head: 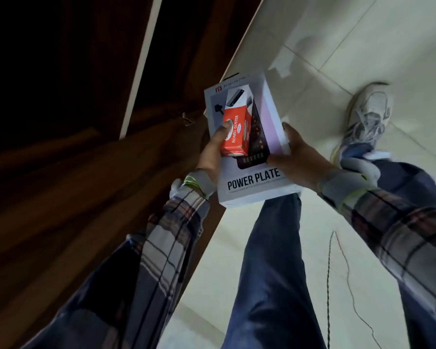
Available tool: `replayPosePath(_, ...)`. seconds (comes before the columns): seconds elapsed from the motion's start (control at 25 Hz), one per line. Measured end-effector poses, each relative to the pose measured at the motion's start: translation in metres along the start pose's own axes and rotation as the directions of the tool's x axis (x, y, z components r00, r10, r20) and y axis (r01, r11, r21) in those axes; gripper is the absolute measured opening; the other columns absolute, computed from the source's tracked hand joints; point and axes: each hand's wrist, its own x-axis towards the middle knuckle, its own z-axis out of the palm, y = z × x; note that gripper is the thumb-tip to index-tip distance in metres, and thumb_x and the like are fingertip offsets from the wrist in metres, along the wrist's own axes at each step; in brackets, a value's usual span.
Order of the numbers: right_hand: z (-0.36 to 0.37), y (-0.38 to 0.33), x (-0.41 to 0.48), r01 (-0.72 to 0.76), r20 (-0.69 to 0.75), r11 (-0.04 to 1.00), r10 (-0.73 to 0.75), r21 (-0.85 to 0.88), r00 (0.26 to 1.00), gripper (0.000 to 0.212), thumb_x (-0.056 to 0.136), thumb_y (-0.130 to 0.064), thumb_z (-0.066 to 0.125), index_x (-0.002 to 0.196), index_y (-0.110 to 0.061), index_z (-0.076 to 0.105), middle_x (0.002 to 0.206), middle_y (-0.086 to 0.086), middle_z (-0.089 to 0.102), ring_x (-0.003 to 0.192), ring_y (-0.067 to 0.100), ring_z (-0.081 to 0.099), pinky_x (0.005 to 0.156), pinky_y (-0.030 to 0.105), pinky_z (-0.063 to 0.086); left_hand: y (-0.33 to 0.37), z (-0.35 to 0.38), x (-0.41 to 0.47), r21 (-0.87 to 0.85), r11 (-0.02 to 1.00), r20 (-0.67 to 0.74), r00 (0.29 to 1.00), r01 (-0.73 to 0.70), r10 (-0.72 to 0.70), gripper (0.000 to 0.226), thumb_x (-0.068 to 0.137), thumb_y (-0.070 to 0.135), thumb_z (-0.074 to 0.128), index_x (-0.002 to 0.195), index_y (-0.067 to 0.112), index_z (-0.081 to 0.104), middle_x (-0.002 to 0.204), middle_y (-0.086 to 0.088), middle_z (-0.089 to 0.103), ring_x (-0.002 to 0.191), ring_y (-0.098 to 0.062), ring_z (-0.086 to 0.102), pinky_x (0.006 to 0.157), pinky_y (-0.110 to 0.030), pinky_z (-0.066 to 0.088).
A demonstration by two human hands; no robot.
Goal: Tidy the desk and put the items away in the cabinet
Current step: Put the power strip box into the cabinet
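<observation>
We're at the cabinet (86, 172) with both items in hand, carried as one stack above the floor (363, 46). The desk isn't in view.

The Power Plate box (252, 183) is the base. It lies flat, printed face up, roughly level. Its long axis runs away from us, leaning slightly left, and the "POWER PLATE" lettering sits at the near end, upright to us. The board duster box (237, 129) lies on top, on the left half. Its long axis is about parallel to the big box, red end nearer us and white end away.

Left grip (213, 147): closed on the left edge of the big box, fingers out of sight underneath, thumb pressed down on the duster box. Our read is that the thumb acts as a clamp so the small box can't slide, so one hand does two jobs.

Right grip (297, 152): closed on the right edge, thumb on the top face, fingers hidden below. Support on both sides keeps the base level like a tray.

The stack sits just beside the cabinet's wooden panel, with its far end pointing along the front rather than into it. The interior is too dark to make out any shelf.

Likely next step: turn the stack toward the opening and feed it in far end first. Main risk: the duster box shifts when the left thumb lets go.
</observation>
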Motion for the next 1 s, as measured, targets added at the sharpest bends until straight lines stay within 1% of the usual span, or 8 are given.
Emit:
replayPosePath(0.16, 0.004, 0.001, 0.042, -0.004, -0.026, 0.979, -0.002, -0.204, 1.000, 0.088, 0.082, -0.047, 0.054, 0.151, -0.045, 0.001, 0.105, 0.001, 0.060, 0.075, 0.022, 0.062, 0.057, 0.028, 0.043, -0.001, -0.006, 0.036, 0.006, 1.000, 0.010, 0.999, -0.030, 0.030, 0.034, 0.098, 0.036, 0.054, 0.118, 0.010, 0.061, 0.095, -0.012, 0.076, 0.084, -0.026, 0.074, 0.067, -0.037, 0.060)
replayPosePath(0.28, 0.013, 0.003, 0.059, 0.044, -0.047, 0.954, -0.060, -0.297, 0.997, 0.082, 0.077, -0.051, 0.051, 0.146, -0.042, 0.008, 0.100, 0.003, 0.062, 0.075, 0.030, 0.061, 0.066, 0.034, 0.047, 0.006, -0.010, 0.051, 0.118, 0.988, -0.044, 0.993, -0.100, 0.105, 0.041, 0.100, 0.035, 0.050, 0.131, 0.009, 0.056, 0.103, -0.012, 0.073, 0.086, -0.024, 0.073, 0.069, -0.034, 0.060)
replayPosePath(0.44, 0.021, 0.002, 0.093, 0.050, -0.101, 0.950, -0.085, -0.308, 0.991, 0.057, 0.071, -0.057, 0.046, 0.117, -0.029, 0.027, 0.083, -0.003, 0.061, 0.067, 0.024, 0.059, 0.059, 0.033, 0.042, 0.013, -0.018, 0.081, 0.195, 0.971, -0.062, 0.986, -0.141, 0.155, 0.049, 0.101, 0.037, 0.046, 0.140, 0.007, 0.050, 0.132, -0.022, 0.060, 0.118, -0.038, 0.060, 0.098, -0.048, 0.052)
replayPosePath(0.52, 0.023, -0.005, 0.110, 0.082, -0.114, 0.953, -0.120, -0.292, 0.986, 0.050, 0.071, -0.055, 0.045, 0.112, -0.030, 0.030, 0.084, -0.002, 0.060, 0.068, 0.025, 0.058, 0.060, 0.033, 0.039, 0.020, -0.021, 0.094, 0.195, 0.968, -0.068, 0.983, -0.156, 0.172, 0.050, 0.101, 0.038, 0.044, 0.140, 0.007, 0.050, 0.134, -0.023, 0.058, 0.121, -0.039, 0.058, 0.102, -0.050, 0.049)
replayPosePath(0.64, 0.027, -0.011, 0.129, 0.144, -0.119, 0.946, -0.185, -0.290, 0.975, 0.049, 0.080, -0.049, 0.047, 0.122, -0.028, 0.036, 0.103, 0.004, 0.060, 0.079, 0.032, 0.056, 0.070, 0.035, 0.041, 0.031, -0.026, 0.108, 0.198, 0.961, -0.078, 0.974, -0.192, 0.211, 0.048, 0.102, 0.040, 0.043, 0.138, 0.009, 0.052, 0.128, -0.019, 0.063, 0.111, -0.032, 0.064, 0.090, -0.041, 0.056)
replayPosePath(0.76, 0.033, -0.015, 0.142, 0.151, -0.123, 0.941, -0.196, -0.303, 0.973, 0.055, 0.083, -0.046, 0.052, 0.132, -0.030, 0.032, 0.104, 0.003, 0.048, 0.078, 0.031, 0.049, 0.069, 0.033, 0.036, 0.039, -0.032, 0.123, 0.206, 0.955, -0.065, 0.971, -0.214, 0.231, 0.048, 0.103, 0.038, 0.041, 0.139, 0.009, 0.051, 0.119, -0.013, 0.067, 0.101, -0.023, 0.069, 0.078, -0.032, 0.060)
replayPosePath(0.88, 0.041, -0.014, 0.146, 0.131, -0.111, 0.948, -0.169, -0.289, 0.979, 0.072, 0.084, -0.048, 0.054, 0.145, -0.033, 0.020, 0.103, 0.004, 0.047, 0.079, 0.031, 0.049, 0.070, 0.034, 0.036, 0.037, -0.035, 0.134, 0.207, 0.955, -0.075, 0.970, -0.211, 0.230, 0.050, 0.103, 0.039, 0.042, 0.141, 0.008, 0.050, 0.131, -0.017, 0.061, 0.116, -0.030, 0.063, 0.094, -0.039, 0.055)
replayPosePath(1.0, 0.046, -0.013, 0.144, 0.135, -0.160, 0.952, -0.183, -0.273, 0.970, 0.075, 0.084, -0.049, 0.053, 0.149, -0.035, 0.017, 0.111, 0.005, 0.054, 0.087, 0.033, 0.055, 0.073, 0.035, 0.037, 0.037, -0.037, 0.137, 0.180, 0.954, -0.073, 0.964, -0.241, 0.257, 0.050, 0.102, 0.039, 0.044, 0.140, 0.009, 0.051, 0.130, -0.017, 0.062, 0.116, -0.030, 0.062, 0.099, -0.042, 0.052)
